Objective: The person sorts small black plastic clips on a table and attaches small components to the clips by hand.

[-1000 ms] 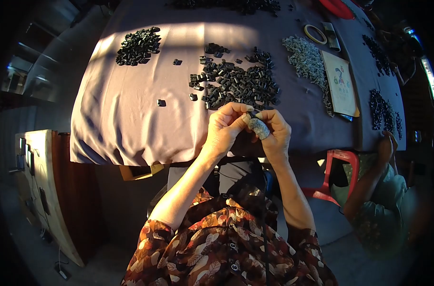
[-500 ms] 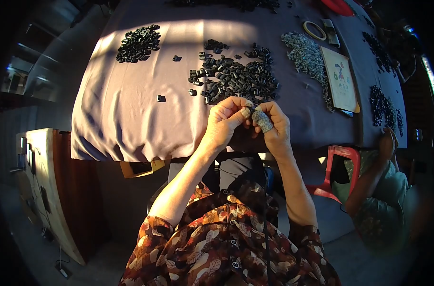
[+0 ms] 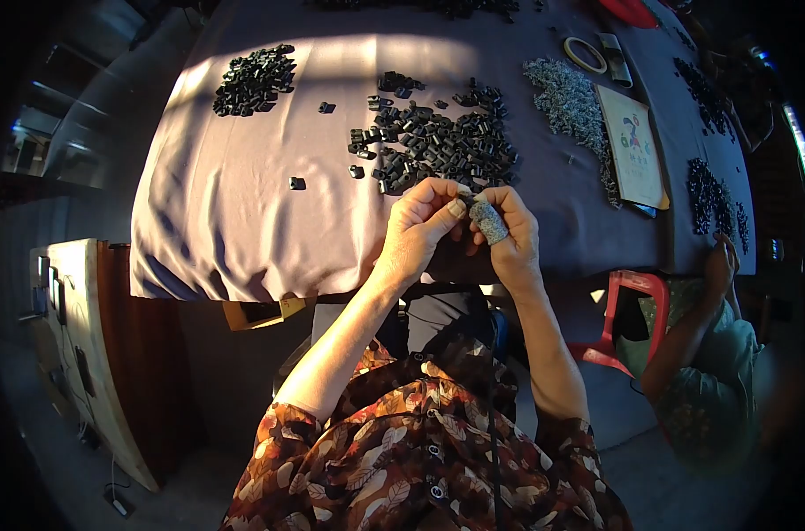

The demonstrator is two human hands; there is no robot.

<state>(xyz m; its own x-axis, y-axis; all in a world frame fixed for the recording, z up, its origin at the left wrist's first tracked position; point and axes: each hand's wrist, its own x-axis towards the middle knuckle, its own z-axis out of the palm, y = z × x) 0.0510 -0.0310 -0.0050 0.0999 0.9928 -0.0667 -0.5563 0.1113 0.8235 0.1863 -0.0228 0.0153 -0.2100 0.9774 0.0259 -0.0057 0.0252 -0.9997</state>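
Just in front of the near edge of the table, my left hand and my right hand meet. Both are closed, fingertips pinched together around a small black plastic piece, mostly hidden by the fingers. A grey, speckled sleeve-like cover appears wrapped around a finger of my right hand. Directly beyond my fingertips lies a large pile of small black plastic pieces. Single black pieces, such as one loose piece, lie to the left.
A smaller black heap lies far left on the cloth-covered table. To the right are a pile of small silvery parts, a booklet and a tape roll. Another person's hand is at the right edge, near a red chair.
Both hands stay in nearly the same place, with only slight finger movement around the black piece. The view has shifted very slightly.
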